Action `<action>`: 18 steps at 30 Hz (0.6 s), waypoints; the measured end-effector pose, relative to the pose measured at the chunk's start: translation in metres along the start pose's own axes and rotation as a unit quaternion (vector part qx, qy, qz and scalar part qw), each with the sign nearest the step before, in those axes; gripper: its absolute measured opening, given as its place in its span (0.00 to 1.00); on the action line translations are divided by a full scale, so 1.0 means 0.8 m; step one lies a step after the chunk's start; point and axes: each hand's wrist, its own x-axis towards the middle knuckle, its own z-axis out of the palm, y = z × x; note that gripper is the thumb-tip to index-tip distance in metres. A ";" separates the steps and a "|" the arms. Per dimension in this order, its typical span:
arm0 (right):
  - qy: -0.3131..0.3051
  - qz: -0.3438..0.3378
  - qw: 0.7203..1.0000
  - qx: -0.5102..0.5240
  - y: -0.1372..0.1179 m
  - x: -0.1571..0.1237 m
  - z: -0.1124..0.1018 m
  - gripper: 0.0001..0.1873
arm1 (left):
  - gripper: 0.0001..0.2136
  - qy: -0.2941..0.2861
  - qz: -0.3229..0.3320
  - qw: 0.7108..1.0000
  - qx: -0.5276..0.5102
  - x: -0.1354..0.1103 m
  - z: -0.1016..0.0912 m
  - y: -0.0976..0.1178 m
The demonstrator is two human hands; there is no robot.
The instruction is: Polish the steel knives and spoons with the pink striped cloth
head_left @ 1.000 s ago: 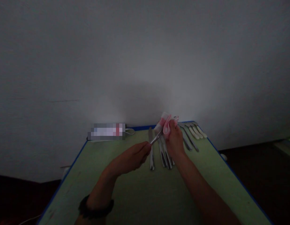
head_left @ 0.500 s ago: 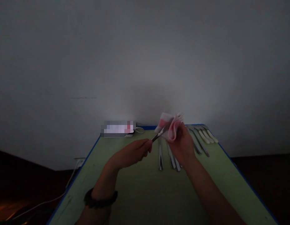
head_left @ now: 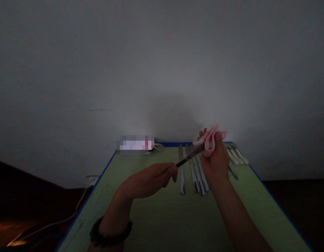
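My left hand (head_left: 156, 178) is closed on the handle end of a table knife (head_left: 189, 157), which slants up to the right above the table. A pink and white cloth (head_left: 210, 142) is bunched in my right hand (head_left: 216, 159), its fingers wrapped round it. The far end of the knife meets the cloth's folds, and its tip is hidden there. Beneath and behind the hands, several silver table knives (head_left: 182, 175) lie side by side on the table.
The green table (head_left: 174, 220) has a blue edge and stands against a grey wall (head_left: 162, 70). At its back left lies a blurred-out device (head_left: 135, 145) with a white cable. Several white-handled knives (head_left: 236, 156) lie at the back right. A wall socket (head_left: 93, 180) is on the left.
My right hand has moved right with the cloth, drawing it along the knife toward the far end, so more of the blade shows. My left hand has shifted slightly right and down.
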 end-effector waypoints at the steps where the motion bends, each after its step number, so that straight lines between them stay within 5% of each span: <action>1: 0.009 -0.005 1.000 0.000 -0.001 -0.001 -0.001 0.14 | 0.19 -0.006 0.004 1.000 0.000 -0.001 0.000 0.002; 11: -0.045 0.069 0.994 -0.067 0.030 -0.031 0.001 0.21 | 0.21 -0.034 -0.018 0.998 -0.053 0.006 0.009 -0.009; 18: -0.086 0.105 0.987 -0.080 0.029 -0.035 -0.003 0.17 | 0.20 0.009 -0.004 1.000 0.006 0.001 -0.001 -0.013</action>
